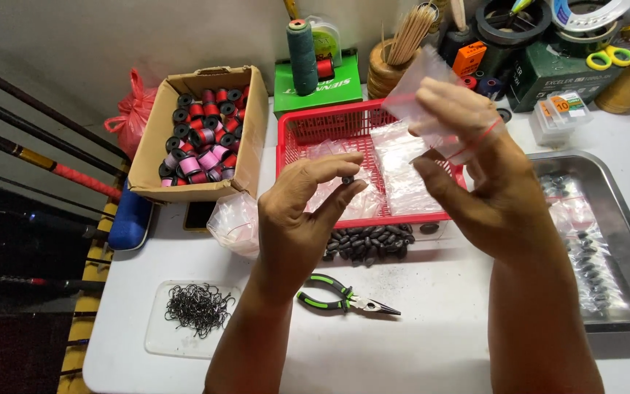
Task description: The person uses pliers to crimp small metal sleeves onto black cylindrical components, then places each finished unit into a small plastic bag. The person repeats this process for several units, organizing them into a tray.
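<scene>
My left hand [304, 211] is raised over the white table, pinching a small dark oval weight [347, 179] between thumb and fingertips. My right hand [479, 168] holds up a small clear plastic zip bag [424, 91] with a red seal line, its mouth toward the left hand. A pile of the same dark weights [370, 243] lies on the table just below both hands. Behind them a red plastic basket [315, 125] holds several clear bags.
Green-handled pliers [344, 297] and a clear lid of black hooks [198, 308] lie near the front. A cardboard box of thread spools [202, 138] stands at left, a metal tray [625, 211] with bagged weights at right. Fishing rods [38, 157] lean far left.
</scene>
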